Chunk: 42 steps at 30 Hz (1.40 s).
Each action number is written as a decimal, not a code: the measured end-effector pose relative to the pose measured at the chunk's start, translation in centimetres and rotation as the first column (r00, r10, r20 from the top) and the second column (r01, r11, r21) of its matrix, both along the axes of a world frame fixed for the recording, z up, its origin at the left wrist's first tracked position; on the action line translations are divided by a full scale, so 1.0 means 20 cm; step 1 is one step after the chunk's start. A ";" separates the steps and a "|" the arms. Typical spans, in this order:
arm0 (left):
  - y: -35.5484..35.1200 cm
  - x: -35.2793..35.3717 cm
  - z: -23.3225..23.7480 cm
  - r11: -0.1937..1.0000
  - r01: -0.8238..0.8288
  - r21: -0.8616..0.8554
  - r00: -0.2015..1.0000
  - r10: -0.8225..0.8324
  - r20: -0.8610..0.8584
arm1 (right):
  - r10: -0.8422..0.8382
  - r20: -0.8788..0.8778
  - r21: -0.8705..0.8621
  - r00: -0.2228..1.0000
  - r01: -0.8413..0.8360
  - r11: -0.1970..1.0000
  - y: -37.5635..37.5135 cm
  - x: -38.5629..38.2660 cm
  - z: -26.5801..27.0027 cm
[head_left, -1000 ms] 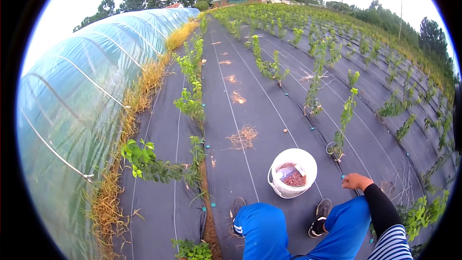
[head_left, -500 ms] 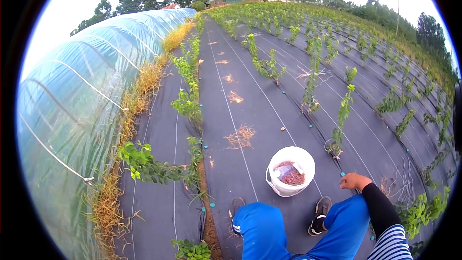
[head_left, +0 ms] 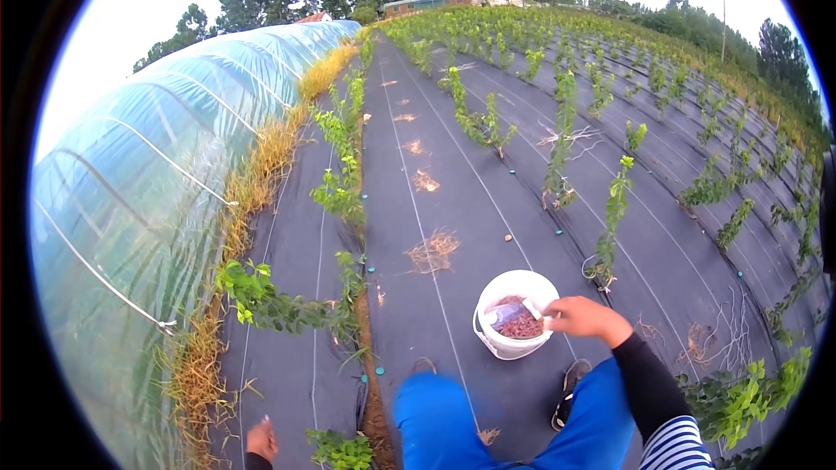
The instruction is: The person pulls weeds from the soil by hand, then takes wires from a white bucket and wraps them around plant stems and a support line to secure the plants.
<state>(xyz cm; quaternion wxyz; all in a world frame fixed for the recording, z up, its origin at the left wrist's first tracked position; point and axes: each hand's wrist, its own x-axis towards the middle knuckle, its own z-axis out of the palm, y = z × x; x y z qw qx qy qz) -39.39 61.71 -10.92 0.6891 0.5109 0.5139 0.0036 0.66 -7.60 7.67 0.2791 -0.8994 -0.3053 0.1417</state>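
A white bucket [head_left: 489, 344] stands on the dark ground cover in front of my knees, with reddish-brown material [head_left: 522, 325] and a clear plastic item with a white end [head_left: 505, 312] inside. My right hand [head_left: 588, 318] is at the bucket's right rim, its fingers pinched together near the white end; whether they grip it is hard to tell. At the lower left, my left hand [head_left: 262, 440] is low over the ground cover, with its fingers curled and a small pale thing at their tips that I cannot make out.
A plastic-covered tunnel [head_left: 148, 183] runs along the left, edged by dry grass [head_left: 266, 161]. Leafy plants [head_left: 340, 196] grow in rows through the ground cover [head_left: 392, 235]. Dry root clumps [head_left: 433, 251] lie ahead. A leafy plant [head_left: 753, 400] is at the lower right.
My right hand has moved left from beside my knee to the bucket's rim. My left hand has come into view at the lower left. My legs have shifted left.
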 end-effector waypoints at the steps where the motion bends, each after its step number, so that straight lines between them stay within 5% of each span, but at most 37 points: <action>1: -0.29 0.23 0.38 0.995 0.042 0.090 0.994 -0.050 0.097 | 0.068 0.023 0.038 0.997 -0.069 0.997 0.10 0.00 0.06; 2: -0.22 0.33 0.30 0.847 0.176 0.501 0.921 -0.321 0.219 | 0.132 0.086 0.199 0.987 -0.147 0.969 0.19 -0.04 0.15; 5: -0.87 0.82 0.99 0.966 0.218 -0.139 0.832 -0.110 0.543 | 0.181 0.037 0.352 0.983 -0.182 0.918 0.43 -0.01 0.09; 8: -1.31 1.13 1.22 0.841 0.497 -0.214 0.731 -0.273 0.626 | 0.345 -0.415 0.633 0.842 -0.005 0.774 0.57 -0.07 0.13; 9: -1.42 1.18 1.21 0.853 0.460 -0.247 0.771 -0.245 0.587 | 0.303 -0.509 0.650 0.806 0.129 0.749 0.60 -0.11 0.13; 11: -1.60 1.33 1.18 0.619 0.674 -0.403 0.636 -0.207 0.744 | 0.291 -0.565 0.658 0.772 0.208 0.724 0.59 -0.14 0.12; 12: -1.68 1.38 1.16 0.610 0.672 -0.419 0.648 -0.213 0.731 | 0.271 -0.559 0.659 0.784 0.221 0.719 0.58 -0.12 0.13; 14: -1.89 1.46 1.08 0.669 0.590 -0.452 0.701 -0.145 0.698 | 0.222 -0.580 0.687 0.784 0.324 0.651 0.45 -0.10 0.09; 17: -2.00 1.53 0.86 0.678 0.540 -0.499 0.752 -0.122 0.648 | 0.162 -0.560 0.798 0.813 0.477 0.368 0.27 -0.04 0.16; 19: -2.06 1.58 0.66 0.627 0.563 -0.539 0.756 -0.128 0.642 | 0.064 -0.564 0.799 0.823 0.525 0.295 0.15 0.01 0.21; 22: -2.16 1.67 0.41 0.733 0.450 -0.510 0.854 -0.187 0.485 | -0.007 -0.603 0.787 0.798 0.596 0.156 0.00 0.02 0.22; 26: -2.30 1.87 0.22 0.755 0.434 -0.492 0.881 -0.242 0.406 | -0.060 -0.627 0.768 0.776 0.630 0.113 -0.13 0.01 0.21; 31: -2.59 2.21 0.10 0.741 0.665 0.093 0.692 -0.659 0.296 | -0.107 -0.589 0.788 0.801 0.598 0.144 -0.18 -0.02 0.21; 33: -2.66 2.32 0.00 0.468 0.666 0.581 0.473 -0.867 0.156 | -0.115 -0.586 0.786 0.802 0.597 0.161 -0.19 -0.03 0.20; 38: -2.68 2.46 -0.16 0.281 0.610 0.741 0.305 -0.946 0.108 | -0.096 -0.571 0.789 0.815 0.577 0.209 -0.18 -0.02 0.21; 42: -2.51 2.52 0.22 0.094 0.591 0.801 0.270 -0.959 -0.087 | -0.013 -0.555 0.810 0.832 0.543 0.222 -0.15 0.02 0.17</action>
